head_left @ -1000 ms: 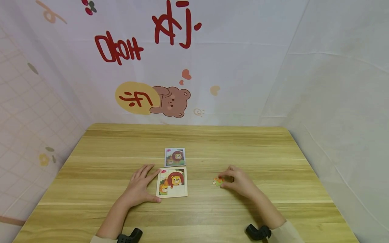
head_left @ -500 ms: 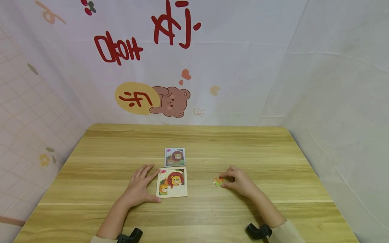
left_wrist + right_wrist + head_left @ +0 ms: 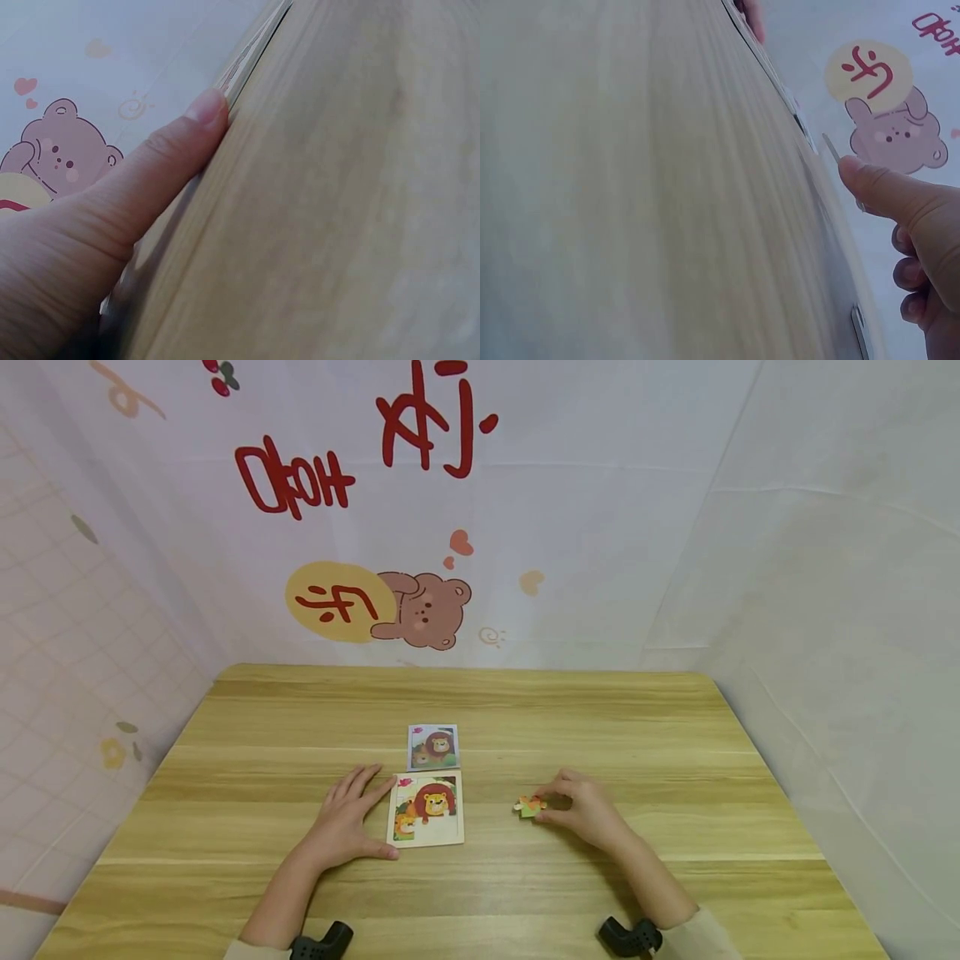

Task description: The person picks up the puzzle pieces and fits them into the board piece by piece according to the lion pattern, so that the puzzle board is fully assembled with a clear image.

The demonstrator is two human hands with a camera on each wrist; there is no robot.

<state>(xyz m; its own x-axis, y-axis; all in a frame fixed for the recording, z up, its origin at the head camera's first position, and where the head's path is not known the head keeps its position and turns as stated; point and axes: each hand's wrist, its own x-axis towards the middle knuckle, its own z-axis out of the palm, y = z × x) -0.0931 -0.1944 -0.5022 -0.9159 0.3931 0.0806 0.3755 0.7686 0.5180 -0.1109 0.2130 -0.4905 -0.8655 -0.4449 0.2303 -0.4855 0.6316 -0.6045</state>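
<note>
A square puzzle board lies on the table, its lion picture filled in at the top and lower left, with bare board at the lower right. My left hand lies at the board's left side, fingers spread; the index fingertip touches near its upper left corner and the thumb its lower left. In the left wrist view the thumb meets the board's edge. To the right of the board, my right hand pinches a green and orange puzzle piece between thumb and fingers. Edge-on, this puzzle piece appears thin in the right wrist view.
A picture card of the same lion scene lies just behind the board. The wooden table reaches back to a printed white curtain. Below the right hand, the right wrist view shows a thin flat object, its kind unclear.
My right hand has shifted slightly left, bringing the puzzle piece nearer to the board, and more of the piece shows beyond the fingertips. The left hand and the board have stayed in place.
</note>
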